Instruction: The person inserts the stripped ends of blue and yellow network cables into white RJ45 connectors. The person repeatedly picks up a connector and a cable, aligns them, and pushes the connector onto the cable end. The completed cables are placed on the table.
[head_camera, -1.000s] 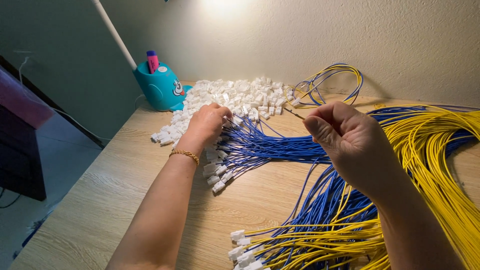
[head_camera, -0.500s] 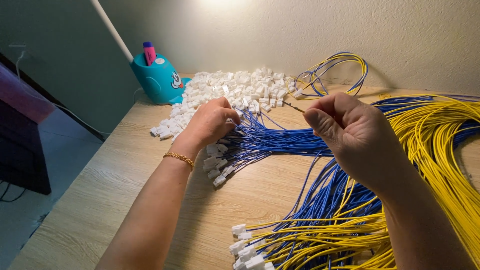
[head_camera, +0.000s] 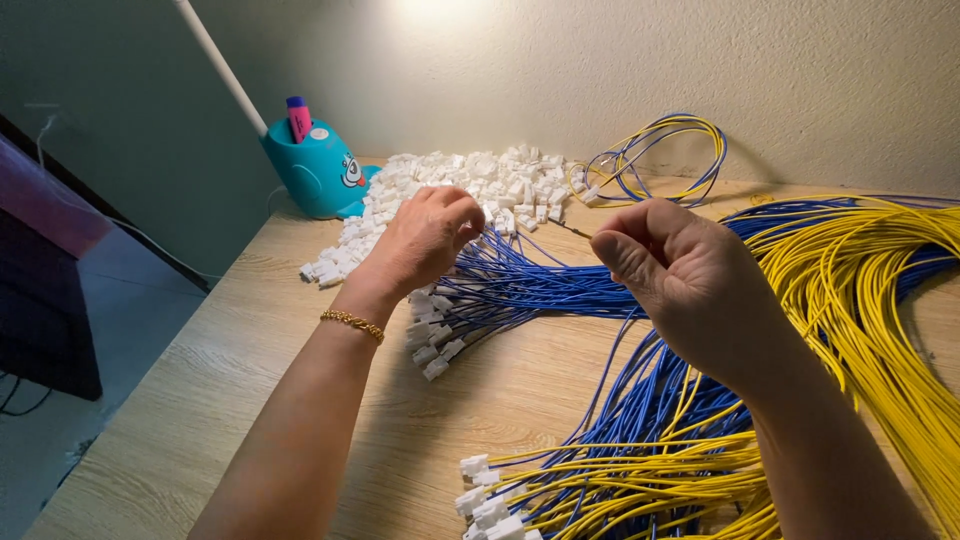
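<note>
Connectors (head_camera: 470, 185) lay heaped white at tabletop (head_camera: 200, 400) rear | left hand (head_camera: 425, 240) curled over pile edge, grip unclear | right hand (head_camera: 680, 275) clenched on thin wire | judged light, limp, slippery; pinch near plug.

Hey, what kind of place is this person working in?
Probably a home or small-workshop bench for wire assembly: a wooden table against a wall, bundles of blue wires and yellow wires, and a heap of white connectors.
</note>
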